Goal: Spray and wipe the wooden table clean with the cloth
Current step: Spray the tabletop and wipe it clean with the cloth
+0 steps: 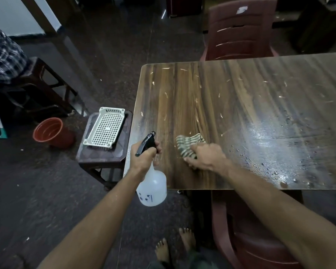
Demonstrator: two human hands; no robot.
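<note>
**Hands at near-left corner of bench: bottle held, cloth pressed**

Left hand [146, 158] grips the neck of the spray bottle [152, 186], fingers curled round the black trigger head. Bottle long axis near upright, translucent body hanging below the hand over the bench's near edge; nozzle points up and away, slightly right. Right hand [206, 157] holds the striped cloth [188, 145] against the wooden bench [250, 98], cloth bunched and extending away-left from the fingers. Wet sheen and droplets lie right of the cloth.
</note>
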